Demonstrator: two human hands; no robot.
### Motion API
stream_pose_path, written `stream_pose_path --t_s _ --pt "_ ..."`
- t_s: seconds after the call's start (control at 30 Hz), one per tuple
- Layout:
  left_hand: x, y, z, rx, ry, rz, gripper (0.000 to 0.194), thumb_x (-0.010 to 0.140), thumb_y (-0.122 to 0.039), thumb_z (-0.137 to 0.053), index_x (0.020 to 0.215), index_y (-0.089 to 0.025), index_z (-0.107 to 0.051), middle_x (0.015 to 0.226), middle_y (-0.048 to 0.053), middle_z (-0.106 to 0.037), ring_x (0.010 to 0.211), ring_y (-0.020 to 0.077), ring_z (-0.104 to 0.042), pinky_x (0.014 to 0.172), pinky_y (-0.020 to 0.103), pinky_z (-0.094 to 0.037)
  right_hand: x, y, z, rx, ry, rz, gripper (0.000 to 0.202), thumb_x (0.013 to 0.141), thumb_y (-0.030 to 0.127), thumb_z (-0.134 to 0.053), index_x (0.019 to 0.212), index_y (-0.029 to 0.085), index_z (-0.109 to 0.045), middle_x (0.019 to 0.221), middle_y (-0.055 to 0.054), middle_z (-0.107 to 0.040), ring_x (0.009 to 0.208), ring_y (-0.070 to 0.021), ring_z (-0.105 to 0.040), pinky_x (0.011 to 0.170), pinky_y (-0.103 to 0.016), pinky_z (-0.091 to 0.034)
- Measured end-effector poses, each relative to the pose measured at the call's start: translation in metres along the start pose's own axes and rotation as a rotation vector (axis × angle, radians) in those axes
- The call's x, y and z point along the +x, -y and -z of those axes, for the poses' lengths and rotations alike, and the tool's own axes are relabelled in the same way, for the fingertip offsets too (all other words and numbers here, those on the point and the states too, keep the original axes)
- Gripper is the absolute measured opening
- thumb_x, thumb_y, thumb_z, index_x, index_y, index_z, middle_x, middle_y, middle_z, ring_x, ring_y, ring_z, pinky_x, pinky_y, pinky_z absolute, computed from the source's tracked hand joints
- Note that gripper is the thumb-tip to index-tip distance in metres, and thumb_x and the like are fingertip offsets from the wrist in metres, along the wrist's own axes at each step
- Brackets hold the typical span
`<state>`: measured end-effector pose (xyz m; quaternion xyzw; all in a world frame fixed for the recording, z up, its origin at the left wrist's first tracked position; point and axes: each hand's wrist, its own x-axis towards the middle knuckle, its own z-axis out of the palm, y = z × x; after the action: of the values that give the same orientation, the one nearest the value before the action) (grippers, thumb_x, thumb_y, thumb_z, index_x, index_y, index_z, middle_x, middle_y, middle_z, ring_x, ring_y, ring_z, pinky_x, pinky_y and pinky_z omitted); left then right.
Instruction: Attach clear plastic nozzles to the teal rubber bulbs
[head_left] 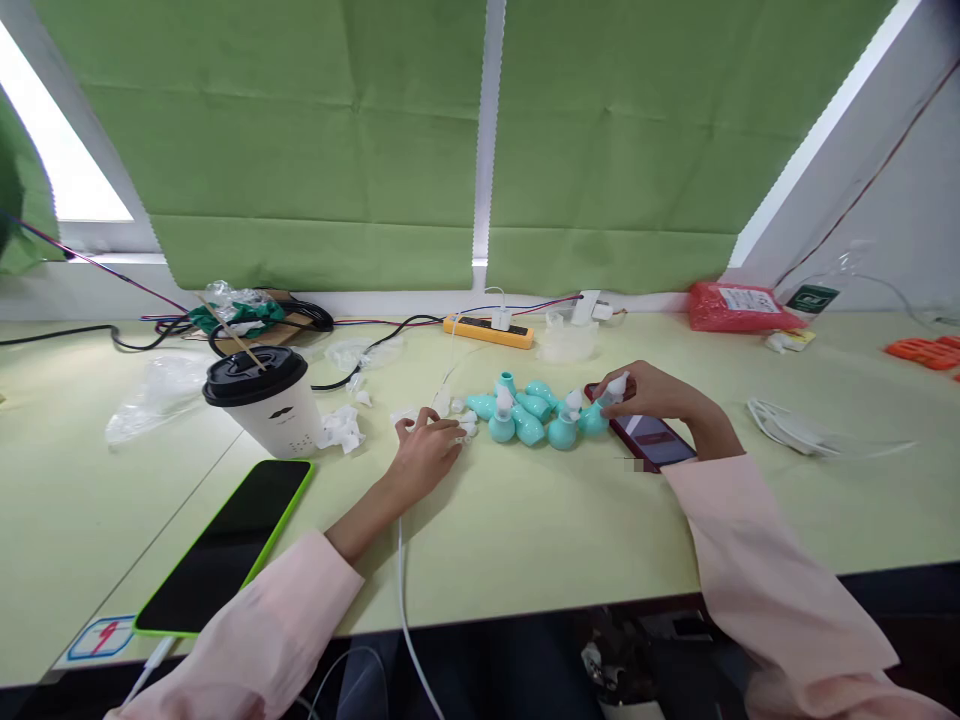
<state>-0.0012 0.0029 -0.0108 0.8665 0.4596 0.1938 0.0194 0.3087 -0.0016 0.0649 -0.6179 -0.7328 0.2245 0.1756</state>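
Several glossy teal bottles [529, 425] with rounded bodies stand or lie clustered mid-table, some bearing white pointed tops [504, 402]. At the cluster's right end, my right hand [649, 392] pinches the white pointed top [616, 388] of a tilted teal bottle [594, 419]. Left of the cluster, my left hand [427, 447] is palm down with its fingers apart. Its fingertips reach among small white plastic pieces [469, 425], which they partly hide; nothing is visibly gripped there.
A dark red-cased phone [652, 440] lies under my right hand. To the left are a black-lidded paper cup [262, 405] and a green-cased phone [225, 545]. A yellow power strip [489, 331], cables and a red package [739, 306] line the back. A white cable [402, 590] crosses the front edge.
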Motion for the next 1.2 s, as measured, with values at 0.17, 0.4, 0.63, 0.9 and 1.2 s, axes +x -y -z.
stream_pose_path --t_s 0.17,0.4,0.63,0.9,1.2 --pt "0.001 -0.002 0.001 -0.010 0.051 0.033 0.027 0.076 -0.017 -0.040 0.098 -0.026 -0.054 0.098 -0.001 -0.061 0.097 0.0226 -0.039 0.076 0.043 -0.024 0.000 0.001 0.000 -0.133 0.030 -0.020 0.026 0.053 0.032 -0.062 0.073 0.016 -0.062 0.061 0.001 -0.056 0.051 -0.0104 -0.046 0.045 -0.021 -0.035" --pt "0.001 0.000 0.001 0.084 -0.007 0.083 0.024 0.074 -0.024 -0.044 0.094 -0.025 -0.058 0.099 0.004 -0.057 0.095 0.0245 -0.039 0.072 0.040 -0.029 0.001 -0.003 -0.004 -0.195 0.043 -0.036 0.027 0.051 0.035 -0.062 0.073 0.018 -0.062 0.063 0.000 -0.057 0.055 -0.0132 -0.050 0.047 -0.022 -0.038" --pt "0.005 0.009 0.013 0.247 -0.166 0.173 0.037 0.078 -0.029 -0.037 0.114 -0.025 -0.044 0.111 0.008 -0.048 0.099 0.0287 -0.035 0.074 0.044 -0.032 0.000 0.000 -0.003 -0.101 -0.036 -0.028 0.047 0.053 0.047 -0.062 0.092 0.020 -0.058 0.083 -0.005 -0.062 0.067 -0.0169 -0.055 0.056 -0.026 -0.043" --pt "0.010 0.022 0.004 0.167 0.014 0.146 0.044 0.083 -0.032 -0.027 0.126 -0.034 -0.020 0.132 0.003 -0.027 0.116 0.0342 -0.022 0.084 0.055 -0.024 -0.003 0.010 -0.006 0.011 -0.147 0.079 0.051 0.053 0.045 -0.064 0.097 0.021 -0.055 0.094 -0.007 -0.060 0.080 -0.0208 -0.057 0.067 -0.032 -0.046" --pt "0.016 0.025 0.003 0.070 -0.036 0.136 0.029 0.079 -0.025 -0.040 0.107 -0.025 -0.046 0.089 0.005 -0.062 0.102 0.0230 -0.042 0.082 0.045 -0.031 -0.014 0.036 -0.014 -0.225 -0.458 0.420 0.063 0.052 0.048 -0.065 0.107 0.024 -0.048 0.116 -0.006 -0.048 0.103 -0.0279 -0.045 0.084 -0.044 -0.039"
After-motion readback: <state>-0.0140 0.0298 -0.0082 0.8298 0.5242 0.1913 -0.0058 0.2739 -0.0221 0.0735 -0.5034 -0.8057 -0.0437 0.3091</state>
